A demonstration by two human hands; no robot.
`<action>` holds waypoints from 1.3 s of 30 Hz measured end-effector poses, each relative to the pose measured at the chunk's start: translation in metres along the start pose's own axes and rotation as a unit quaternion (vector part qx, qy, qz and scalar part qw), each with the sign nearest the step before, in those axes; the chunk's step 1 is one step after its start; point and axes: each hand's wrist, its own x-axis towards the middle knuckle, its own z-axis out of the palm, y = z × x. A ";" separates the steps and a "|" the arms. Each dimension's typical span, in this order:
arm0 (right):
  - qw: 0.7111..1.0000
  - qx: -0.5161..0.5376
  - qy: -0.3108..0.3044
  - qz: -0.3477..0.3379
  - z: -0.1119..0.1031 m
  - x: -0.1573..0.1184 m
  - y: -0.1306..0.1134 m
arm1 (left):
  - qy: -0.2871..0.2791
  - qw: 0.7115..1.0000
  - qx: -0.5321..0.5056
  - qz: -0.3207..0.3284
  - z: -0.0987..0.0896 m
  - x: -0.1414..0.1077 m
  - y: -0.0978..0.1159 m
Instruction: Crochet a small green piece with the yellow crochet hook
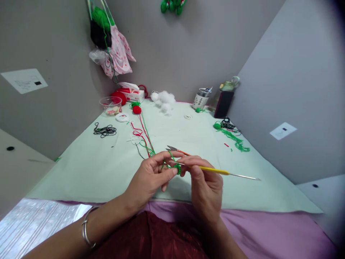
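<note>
Just below the frame's centre, I saw my left hand (148, 178) pinching a small green crocheted yarn piece (178, 169), my right hand (207, 190) closed round a yellow-handled metal hook (215, 170), apparently mid-stitch, the next move calling for steady yarn tension.

Place: craft workspace | partitioned desk (172, 129); yarn (104, 130); white stuffing (165, 99); tissue box (134, 94); hanging bag (120, 52)
</note>
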 end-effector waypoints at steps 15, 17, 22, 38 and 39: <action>0.997 0.077 -0.012 0.027 -0.003 0.009 -0.009 | 0.027 0.999 0.041 0.009 -0.004 -0.002 0.002; 0.998 0.056 -0.020 0.016 -0.006 0.007 -0.010 | 0.036 0.998 0.059 0.005 -0.004 -0.002 0.005; 0.993 -0.077 -0.041 -0.074 -0.012 0.001 -0.013 | 0.069 0.991 0.111 0.027 0.000 -0.004 0.012; 0.883 -0.362 -0.047 -0.294 -0.007 -0.010 0.005 | 0.030 0.999 -0.018 -0.033 0.004 -0.001 0.009; 0.901 -0.332 -0.029 -0.278 -0.006 -0.009 0.003 | 0.014 0.996 -0.065 -0.067 0.003 0.000 0.010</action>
